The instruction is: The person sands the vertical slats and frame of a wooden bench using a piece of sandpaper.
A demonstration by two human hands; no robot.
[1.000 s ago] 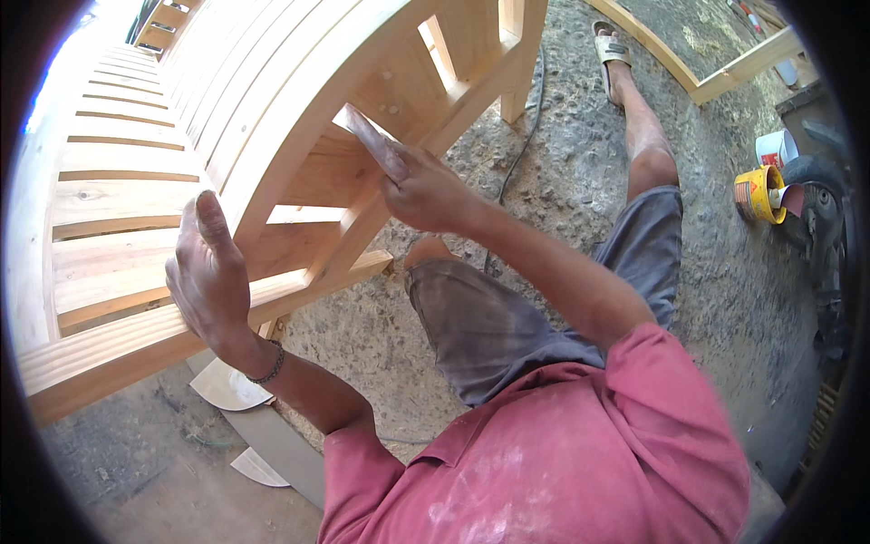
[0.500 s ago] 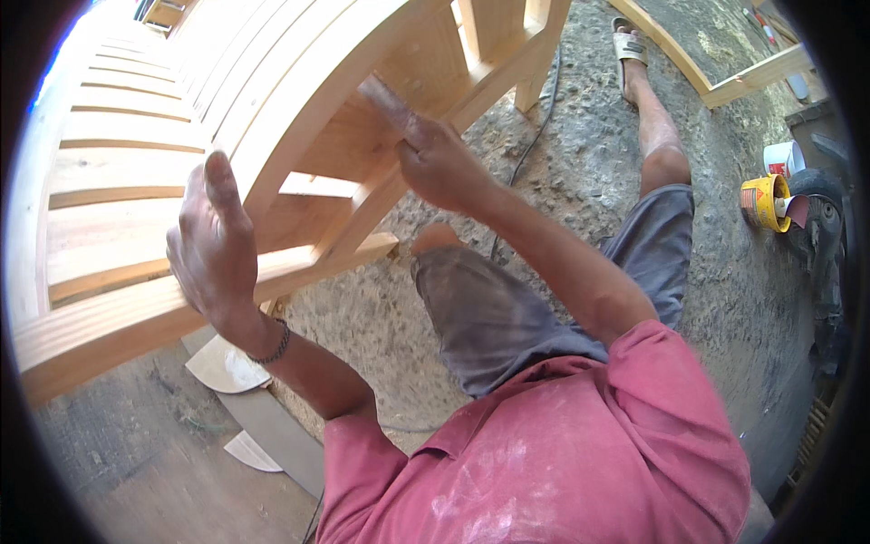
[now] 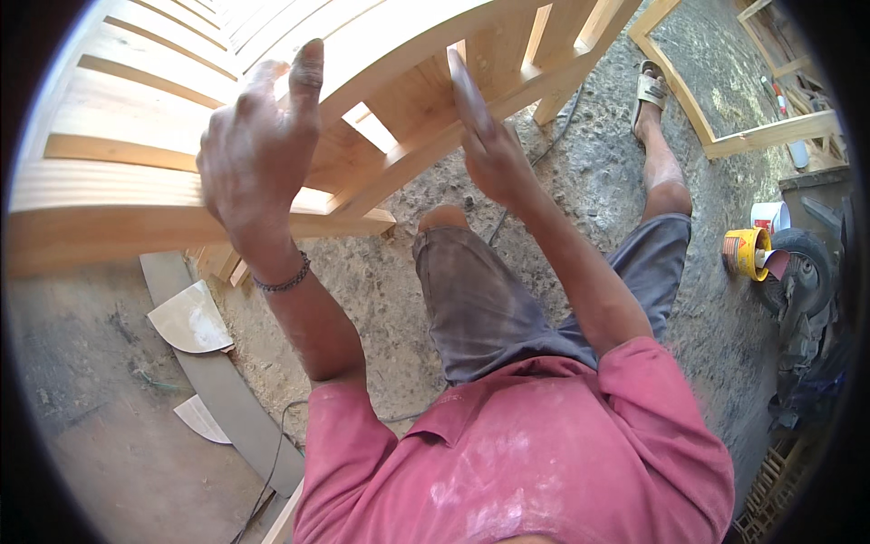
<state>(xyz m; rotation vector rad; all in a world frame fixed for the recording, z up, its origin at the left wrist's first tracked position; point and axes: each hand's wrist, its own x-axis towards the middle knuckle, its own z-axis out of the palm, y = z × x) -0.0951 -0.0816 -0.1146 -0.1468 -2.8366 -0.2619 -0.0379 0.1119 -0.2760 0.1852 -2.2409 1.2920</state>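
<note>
A pale wooden frame with a curved rail (image 3: pixel 408 45) and several slats fills the upper left. Over its near straight beam (image 3: pixel 109 222) is my left hand (image 3: pixel 258 150), thumb raised and apart from the fingers, which partly hide behind the hand. It appears to rest against the wood without wrapping round it. At the underside of the curved rail, beside the slats, my right hand (image 3: pixel 497 163) is closed. A slim greyish thing (image 3: pixel 467 91) sticks out of it towards the curve, too blurred to name.
Another wooden frame (image 3: pixel 734 140) lies at the upper right. A yellow tub (image 3: pixel 745 254), a white tub (image 3: pixel 770 216) and a wheel (image 3: pixel 807 272) stand at the right. Curved offcuts (image 3: pixel 192 317) and a grey strip (image 3: pixel 227 390) lie at the lower left. A cable (image 3: pixel 281 426) crosses the ground.
My right hand has moved right along the curved rail. My left hand has shifted up and right in the picture. The whole view has also shifted.
</note>
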